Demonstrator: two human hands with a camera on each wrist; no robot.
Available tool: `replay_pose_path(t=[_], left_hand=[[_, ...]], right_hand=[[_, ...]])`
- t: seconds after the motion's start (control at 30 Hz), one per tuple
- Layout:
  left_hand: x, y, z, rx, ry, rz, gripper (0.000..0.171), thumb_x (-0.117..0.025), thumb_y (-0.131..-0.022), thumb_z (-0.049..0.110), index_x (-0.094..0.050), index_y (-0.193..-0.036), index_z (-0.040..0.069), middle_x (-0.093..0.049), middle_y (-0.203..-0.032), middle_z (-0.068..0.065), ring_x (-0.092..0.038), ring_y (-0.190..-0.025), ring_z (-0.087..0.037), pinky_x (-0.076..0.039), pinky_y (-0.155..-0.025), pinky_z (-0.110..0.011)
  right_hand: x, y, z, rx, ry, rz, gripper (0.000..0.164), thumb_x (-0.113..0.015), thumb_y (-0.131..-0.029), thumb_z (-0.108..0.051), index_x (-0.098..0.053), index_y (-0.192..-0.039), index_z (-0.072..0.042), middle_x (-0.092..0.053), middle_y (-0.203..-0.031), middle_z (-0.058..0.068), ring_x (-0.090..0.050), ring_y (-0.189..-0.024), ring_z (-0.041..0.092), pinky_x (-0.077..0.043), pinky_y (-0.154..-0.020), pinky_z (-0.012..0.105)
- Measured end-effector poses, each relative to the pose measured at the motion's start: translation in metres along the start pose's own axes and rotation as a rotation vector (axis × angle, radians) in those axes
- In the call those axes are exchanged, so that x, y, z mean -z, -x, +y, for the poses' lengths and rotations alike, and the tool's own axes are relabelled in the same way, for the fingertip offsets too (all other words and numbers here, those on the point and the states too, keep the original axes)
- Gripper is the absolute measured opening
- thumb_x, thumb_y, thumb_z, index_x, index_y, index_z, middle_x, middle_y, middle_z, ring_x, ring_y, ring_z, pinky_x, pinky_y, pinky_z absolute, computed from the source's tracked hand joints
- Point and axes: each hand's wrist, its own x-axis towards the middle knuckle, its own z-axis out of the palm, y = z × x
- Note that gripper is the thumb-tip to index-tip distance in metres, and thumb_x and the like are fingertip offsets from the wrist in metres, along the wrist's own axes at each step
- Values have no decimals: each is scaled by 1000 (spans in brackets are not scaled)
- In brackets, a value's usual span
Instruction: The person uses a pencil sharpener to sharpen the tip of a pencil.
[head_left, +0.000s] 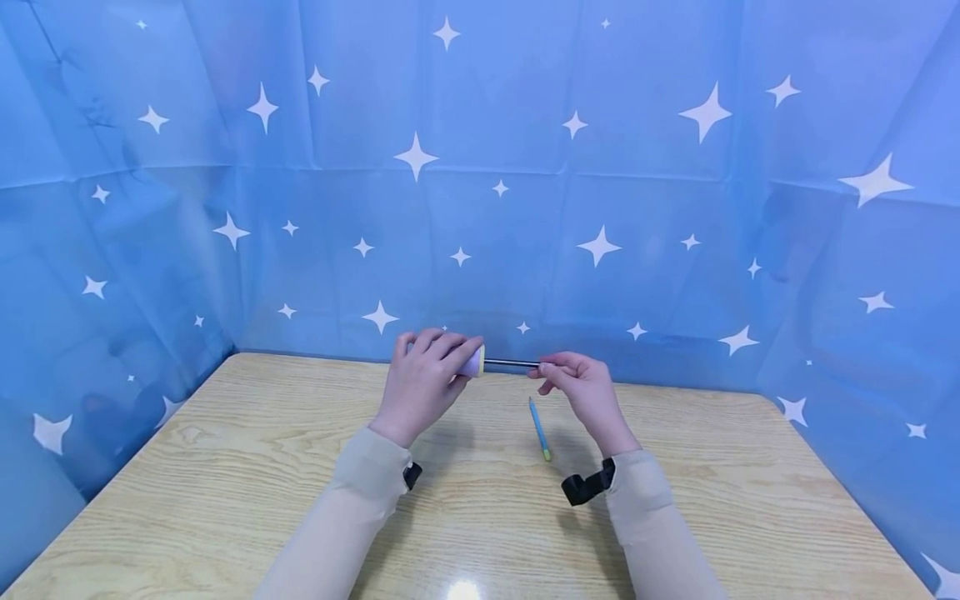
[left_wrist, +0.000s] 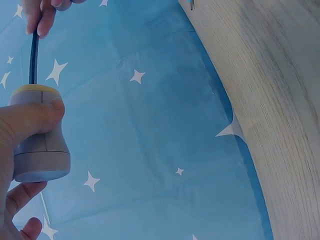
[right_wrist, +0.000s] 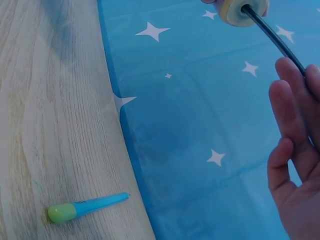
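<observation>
My left hand (head_left: 426, 375) grips a small lilac pencil sharpener (left_wrist: 42, 135) with a waisted body and a yellow rim, held sideways above the table's far part. A thin black pencil (head_left: 512, 362) runs straight into the hole in the sharpener's end; its inner tip is hidden there. At the other end, my right hand (head_left: 581, 387) pinches this pencil between thumb and fingers, as the right wrist view also shows. On the table below the right hand lies a blue pencil (head_left: 538, 427) with a green rounded end, its point toward the far edge.
The wood-grain table (head_left: 480, 517) has rounded far corners. Close behind it and along both sides hangs a blue curtain (head_left: 510, 208) with white stars. A black wrist camera (head_left: 588, 483) sticks out from the right wrist over the table.
</observation>
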Motion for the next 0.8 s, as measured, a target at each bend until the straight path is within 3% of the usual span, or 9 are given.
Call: replay_pose_path(t=[0.33,0.67,0.8], left_hand=[[1,-1,1,-3,3,-5,49,-81,-78,22,-67,-125,24,-66,-115,3,-54,-112,-24,-37,-90,-45],[0,-1,2,-11,6,2,49,-81,-79,23,-67,-125,24,-66,-115,3,-54,-112,-23,-37,-90,-45],[0,-1,2,-9,6,1,49,-81,-79,24,-67,-126,25,-66,-115,3,-54,-112,-23,-37,-90,-45]], right_hand=[[-1,1,0,-5,26,9,38,-59,-96,-37,-69,-98,0,-73,-86,8,-67,-78,29,-50,-86,43],[0,3,-2,-24,21,28,43,-60,-95,-40,-68,-93,2,-72,-81,9,-66,-79,36,-50,-83,41],[-1,2,-2,-34,34,43,45,-59,-95,-44,-68,-88,-1,-71,-76,9,-66,-77,31,-50,-83,42]])
